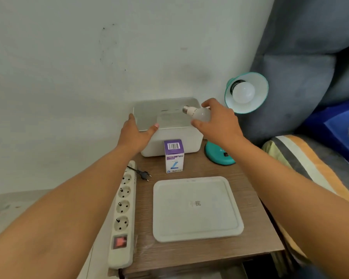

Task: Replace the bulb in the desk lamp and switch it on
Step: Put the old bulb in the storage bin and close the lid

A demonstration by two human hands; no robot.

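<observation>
Gripping bulb (pixel 200 115) over bin (pixel 175 140) w/ right hand (pixel 219 122), left hand (pixel 135 136) spread on rim.

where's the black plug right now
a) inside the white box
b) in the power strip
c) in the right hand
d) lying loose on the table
d: the plug lies on the table beside the power strip, whose visible sockets are all empty, while the right hand holds a bulb.
</observation>
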